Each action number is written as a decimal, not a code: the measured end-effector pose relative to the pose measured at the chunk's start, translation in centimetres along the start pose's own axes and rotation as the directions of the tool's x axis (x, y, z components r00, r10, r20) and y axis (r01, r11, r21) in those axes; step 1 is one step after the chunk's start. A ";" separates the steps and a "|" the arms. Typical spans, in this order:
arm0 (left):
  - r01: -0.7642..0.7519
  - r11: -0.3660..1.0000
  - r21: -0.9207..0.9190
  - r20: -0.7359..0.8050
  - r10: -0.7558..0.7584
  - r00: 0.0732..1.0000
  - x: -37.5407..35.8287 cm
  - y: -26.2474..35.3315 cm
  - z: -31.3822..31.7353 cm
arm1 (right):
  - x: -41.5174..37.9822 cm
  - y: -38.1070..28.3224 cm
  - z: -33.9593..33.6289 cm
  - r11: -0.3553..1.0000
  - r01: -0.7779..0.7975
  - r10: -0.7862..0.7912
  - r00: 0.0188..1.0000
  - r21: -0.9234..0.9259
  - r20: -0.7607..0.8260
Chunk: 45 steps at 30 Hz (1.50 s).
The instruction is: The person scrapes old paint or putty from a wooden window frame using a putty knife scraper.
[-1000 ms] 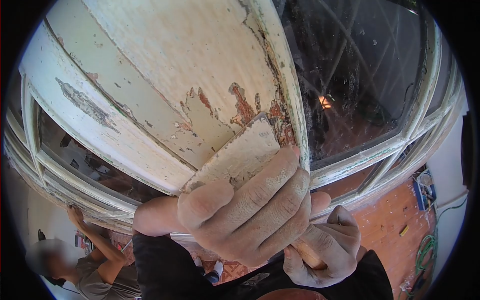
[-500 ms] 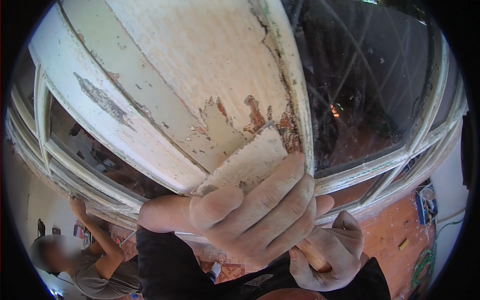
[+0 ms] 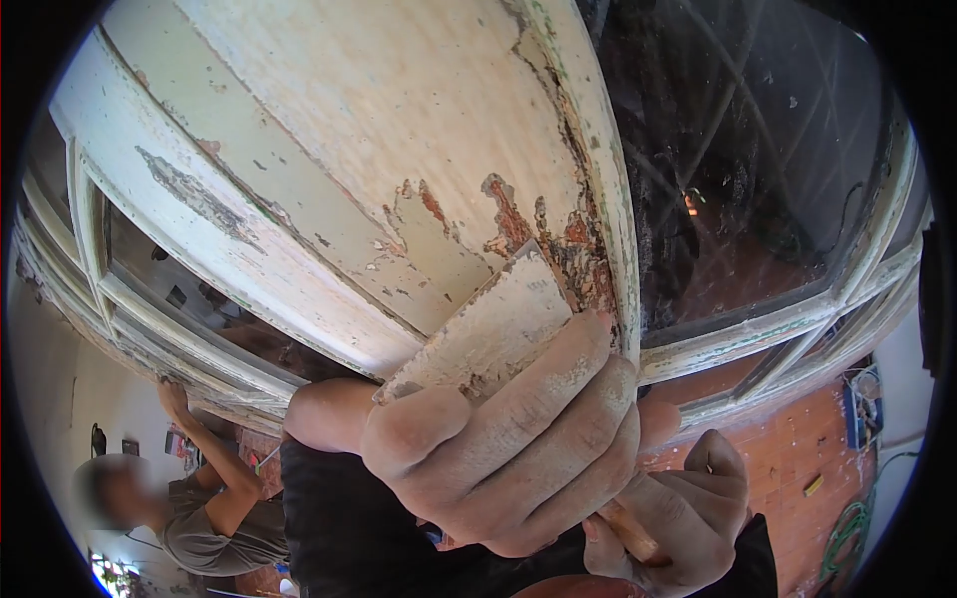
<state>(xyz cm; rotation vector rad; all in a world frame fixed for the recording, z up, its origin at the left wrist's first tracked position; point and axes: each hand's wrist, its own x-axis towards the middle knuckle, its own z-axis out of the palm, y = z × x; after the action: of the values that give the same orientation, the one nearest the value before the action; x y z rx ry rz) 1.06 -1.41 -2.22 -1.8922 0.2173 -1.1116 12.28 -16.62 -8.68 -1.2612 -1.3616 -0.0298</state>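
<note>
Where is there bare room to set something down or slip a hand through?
The tiled floor looks free between the right hand and the small yellow object. A hand could probably pass before the pale panel, above the scraper. It's crowded where the left hand grips, and by the blue tray and green hose.

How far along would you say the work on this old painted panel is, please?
Only partly, I'd say: reddish patches by the scraper have already lost their paint. That tool is in use, one hand around its blade, the other on its handle. The cracked seam beside the window and grey flaking patch seem left to do.
</note>
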 end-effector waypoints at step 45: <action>-0.133 0.985 -0.113 0.114 0.146 0.983 -0.8 -3.6 -0.7 | -0.5 2.7 7.9 0.932 0.292 -0.234 0.937 0.215 -0.259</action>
<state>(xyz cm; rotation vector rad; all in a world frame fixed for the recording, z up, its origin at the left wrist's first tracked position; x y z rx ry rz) -0.89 0.66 0.22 -1.9984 0.3397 -0.9024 8.37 -10.56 -12.98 -0.8286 -1.2793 -0.1813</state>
